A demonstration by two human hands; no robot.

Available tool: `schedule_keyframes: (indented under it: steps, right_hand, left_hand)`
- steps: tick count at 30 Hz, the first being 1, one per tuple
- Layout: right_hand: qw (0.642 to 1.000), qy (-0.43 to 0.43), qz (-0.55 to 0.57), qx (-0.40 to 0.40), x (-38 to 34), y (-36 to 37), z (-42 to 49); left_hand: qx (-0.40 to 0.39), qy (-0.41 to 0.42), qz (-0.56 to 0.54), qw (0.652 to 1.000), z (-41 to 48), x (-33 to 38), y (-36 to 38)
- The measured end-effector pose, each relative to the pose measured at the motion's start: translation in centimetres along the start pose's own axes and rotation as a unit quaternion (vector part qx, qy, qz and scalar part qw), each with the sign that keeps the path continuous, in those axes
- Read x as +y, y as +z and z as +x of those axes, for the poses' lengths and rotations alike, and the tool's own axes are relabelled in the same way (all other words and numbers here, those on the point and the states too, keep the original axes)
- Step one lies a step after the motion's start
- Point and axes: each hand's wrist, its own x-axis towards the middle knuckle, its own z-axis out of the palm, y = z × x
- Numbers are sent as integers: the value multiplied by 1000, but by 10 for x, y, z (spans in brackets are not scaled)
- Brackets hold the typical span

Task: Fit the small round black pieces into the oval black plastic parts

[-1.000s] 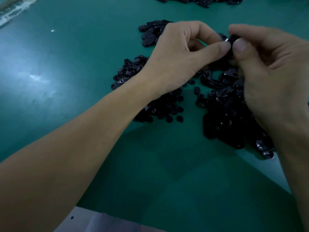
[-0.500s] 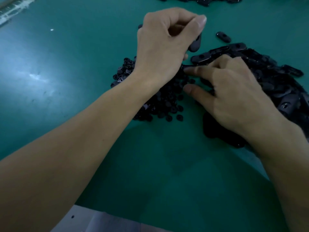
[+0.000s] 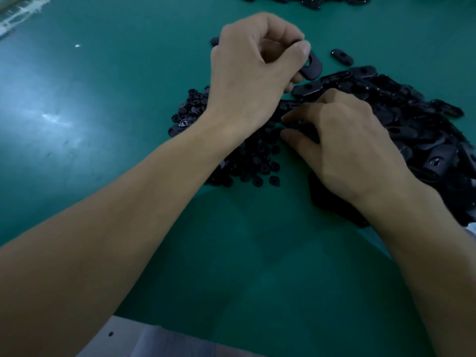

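My left hand point(image 3: 252, 73) is raised over the green mat and pinches one oval black plastic part point(image 3: 312, 67) between thumb and fingers. Below it lies a heap of small round black pieces point(image 3: 257, 155), partly hidden by my left wrist. My right hand point(image 3: 342, 145) lies palm down with thumb and forefinger reaching into the edge of that heap; whether they pinch a piece is hidden. A large pile of oval black parts point(image 3: 417, 130) spreads to the right behind my right hand.
A single oval part point(image 3: 341, 56) lies apart beyond the big pile. More black parts point(image 3: 304, 0) lie along the far edge of the green mat point(image 3: 103, 124). A pale table edge point(image 3: 144, 336) shows at the near side.
The hands were together a second ago; my right hand dropped to the round pieces. My left hand still holds the oval part and has turned it slightly.
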Motion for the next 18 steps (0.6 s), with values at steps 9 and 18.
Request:
schedule_keyframes:
  steps: [9, 18]
  right_hand:
    - [1000, -1, -5, -4, -3, 0, 4]
    - [1000, -13, -22, -10, -5, 0, 3]
  left_hand:
    - [12, 3, -2, 1000, 1, -1, 0]
    - [17, -1, -3, 1000, 2, -3, -1]
